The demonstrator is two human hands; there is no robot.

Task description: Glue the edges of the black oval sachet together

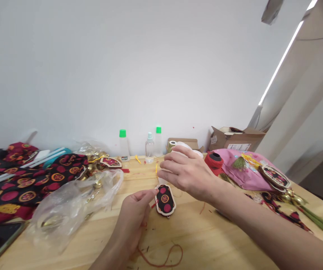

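Left hand [134,217] pinches the edge of a small wooden-rimmed oval ornament [165,200] faced in black fabric with red dots, fingers closed on it, keeping it flat and steady on the tabletop [206,240]. Right hand [188,172] hovers just above it, fingers loosely curled; whether they grip anything, cannot tell. Red cord [164,258] trails loose beneath the left wrist. Matching fabric [23,183] and a crumpled plastic bag [71,202] lie left; bottles [150,148] stand behind.
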